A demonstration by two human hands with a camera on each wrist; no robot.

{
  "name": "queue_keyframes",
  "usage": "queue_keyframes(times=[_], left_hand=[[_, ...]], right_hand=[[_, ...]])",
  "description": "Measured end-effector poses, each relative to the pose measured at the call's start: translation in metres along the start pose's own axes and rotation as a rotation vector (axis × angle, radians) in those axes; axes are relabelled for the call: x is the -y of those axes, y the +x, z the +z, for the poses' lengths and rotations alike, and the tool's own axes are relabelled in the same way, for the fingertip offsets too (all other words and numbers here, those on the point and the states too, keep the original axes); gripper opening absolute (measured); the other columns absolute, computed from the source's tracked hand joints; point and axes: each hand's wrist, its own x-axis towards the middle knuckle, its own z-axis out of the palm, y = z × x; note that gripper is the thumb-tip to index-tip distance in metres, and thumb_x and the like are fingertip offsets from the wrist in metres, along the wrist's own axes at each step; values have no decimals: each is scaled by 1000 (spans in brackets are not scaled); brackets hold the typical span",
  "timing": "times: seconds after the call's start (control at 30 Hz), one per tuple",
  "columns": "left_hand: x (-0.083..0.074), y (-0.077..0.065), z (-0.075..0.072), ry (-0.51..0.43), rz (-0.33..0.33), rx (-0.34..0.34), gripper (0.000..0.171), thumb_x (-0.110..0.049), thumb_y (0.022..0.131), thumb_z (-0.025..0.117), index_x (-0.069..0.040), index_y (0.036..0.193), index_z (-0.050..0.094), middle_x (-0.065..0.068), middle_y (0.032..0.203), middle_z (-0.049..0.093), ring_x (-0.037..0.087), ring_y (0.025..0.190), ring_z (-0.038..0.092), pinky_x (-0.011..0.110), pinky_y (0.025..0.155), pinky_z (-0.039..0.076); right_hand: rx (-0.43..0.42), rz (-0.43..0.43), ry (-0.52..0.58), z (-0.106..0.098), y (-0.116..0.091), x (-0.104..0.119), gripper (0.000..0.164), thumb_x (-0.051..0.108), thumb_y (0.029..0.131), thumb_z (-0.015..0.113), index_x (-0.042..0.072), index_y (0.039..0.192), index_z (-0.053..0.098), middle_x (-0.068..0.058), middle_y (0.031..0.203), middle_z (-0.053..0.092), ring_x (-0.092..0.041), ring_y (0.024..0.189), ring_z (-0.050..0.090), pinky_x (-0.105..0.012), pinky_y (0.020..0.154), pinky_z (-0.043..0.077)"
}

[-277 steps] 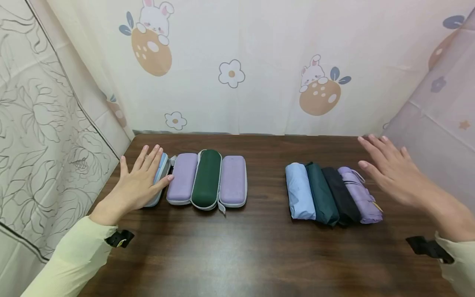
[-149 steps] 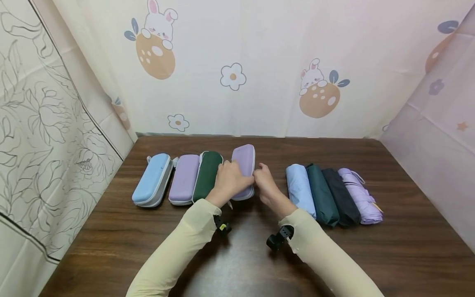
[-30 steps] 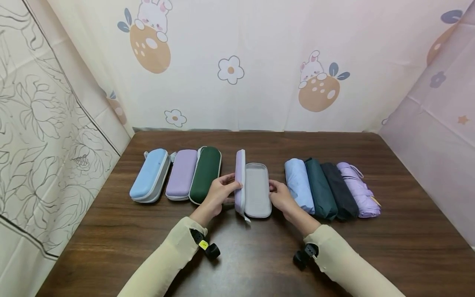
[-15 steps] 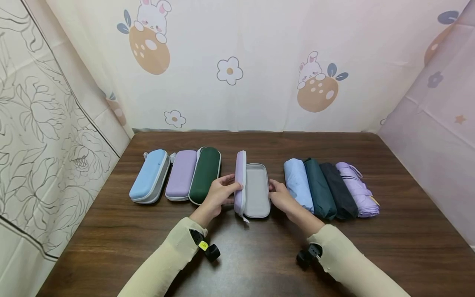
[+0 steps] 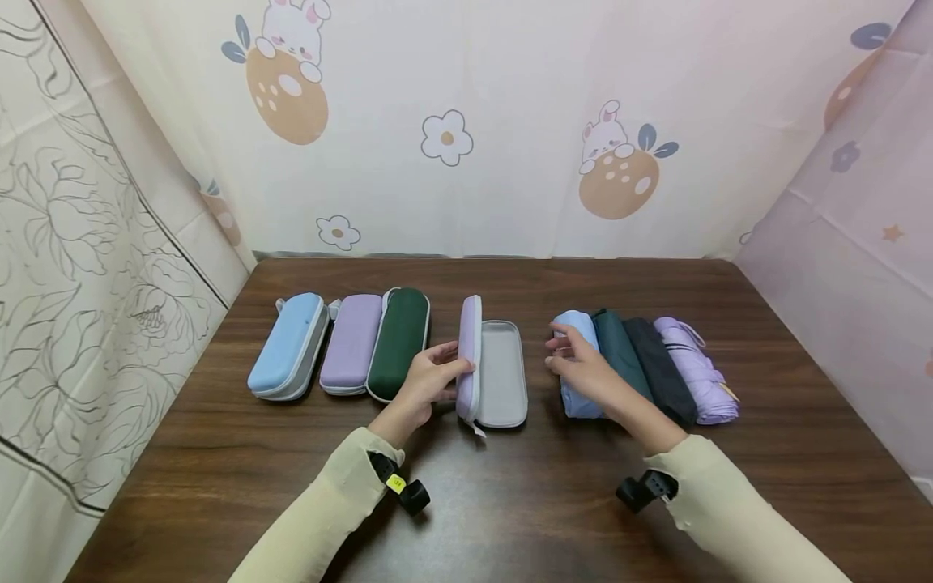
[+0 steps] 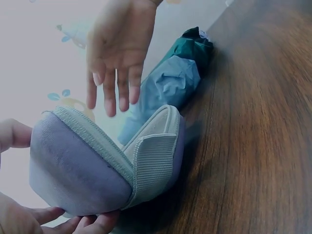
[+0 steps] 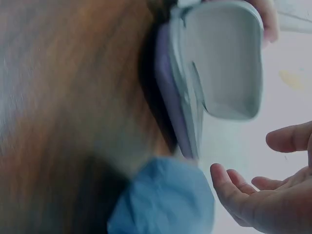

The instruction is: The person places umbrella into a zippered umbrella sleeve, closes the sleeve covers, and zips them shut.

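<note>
My left hand grips the raised lid of an unzipped purple zip case, thumb on the near side and fingers behind. Its grey-lined bottom half lies flat on the table with nothing in it. In the left wrist view the lid stands tilted back from the base. My right hand hovers above a light blue folded umbrella, fingers loosely extended and holding nothing. The right wrist view shows its thumb apart from the fingers, with the blue umbrella below.
Left of my left hand lie a dark green case, another purple case and a light blue case, all closed. Dark teal, black and purple folded umbrellas lie at the right of the brown table.
The second purple case was closed in the row, then got unzipped and its lid lifted. In the last half second my right hand left the case's edge and moved right, over the light blue umbrella.
</note>
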Motion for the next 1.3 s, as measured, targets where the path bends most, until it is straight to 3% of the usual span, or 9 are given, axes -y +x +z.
queue_keyframes(times=[0.23,0.57,0.9,1.17,1.3], left_hand=[[-3,-3,-1,17,-6,2,60,-13,80,68,0,135,50,18,131,53,26,108,56,46,82,52],[-2,-5,-2,13,-16,15,60,-13,80,68,0,135,49,17,131,53,25,106,57,43,78,53],[-3,-7,-4,4,-15,25,60,-13,82,67,0,137,47,19,134,50,26,108,55,48,84,50],[-4,-7,-4,1,-13,19,59,-12,82,67,0,136,48,19,132,52,26,108,56,47,84,50],[-3,-6,-4,-5,-17,20,59,-13,82,67,0,136,48,18,132,52,27,108,56,48,85,50]], right_hand=[[-70,23,-2,-24,-4,-2,59,8,98,45,-4,148,16,-29,135,38,-40,121,40,-49,92,41],[-158,46,-94,-54,-5,-17,59,9,98,45,-6,147,15,-32,134,37,-45,123,36,-57,98,34],[-279,96,-208,-93,-4,-45,60,13,99,41,-10,145,11,-37,132,34,-51,121,33,-61,94,36],[-407,95,-295,-113,-9,-71,60,12,95,43,-14,142,17,-39,125,42,-51,114,40,-60,90,36],[-446,113,-349,-121,-10,-86,58,10,93,44,-17,139,21,-41,122,43,-55,115,32,-60,92,28]])
